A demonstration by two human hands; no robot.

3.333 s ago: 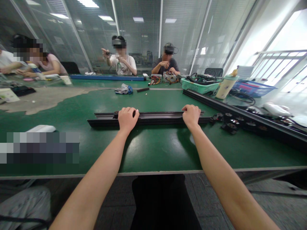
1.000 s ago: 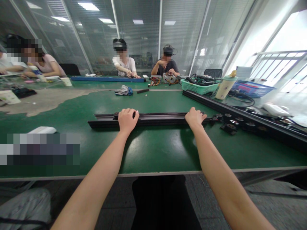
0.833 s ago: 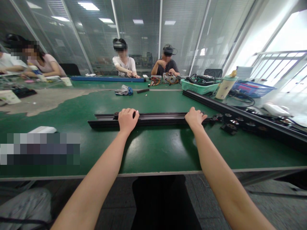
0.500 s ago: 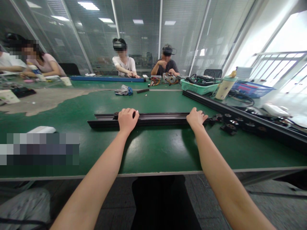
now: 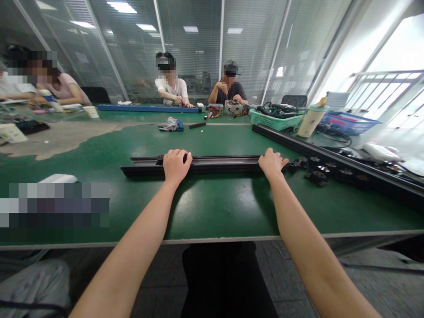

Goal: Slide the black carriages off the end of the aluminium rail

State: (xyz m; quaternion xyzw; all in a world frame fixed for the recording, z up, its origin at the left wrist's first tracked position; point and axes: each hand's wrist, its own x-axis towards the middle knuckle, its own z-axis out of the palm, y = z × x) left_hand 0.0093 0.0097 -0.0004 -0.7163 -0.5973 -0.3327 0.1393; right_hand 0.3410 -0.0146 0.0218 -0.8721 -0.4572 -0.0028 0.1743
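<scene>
A long black metal rail with a channel along its top lies crosswise on the green table. My left hand is closed over its left part, with a small dark block in the channel just beside the hand. At the rail's right end, my right hand is wrapped over it. The fingertips of both hands are partly hidden behind the rail. Several small dark parts with metal centres lie to the right of my right hand.
A longer black rail runs diagonally along the right side. Behind it stand a green basket of cables, a cream tumbler and a blue basket. A grey-blue glove lies farther back. Several people sit across the table.
My right hand has shifted very slightly to the right at the rail's end. My left hand and the rail look unmoved.
</scene>
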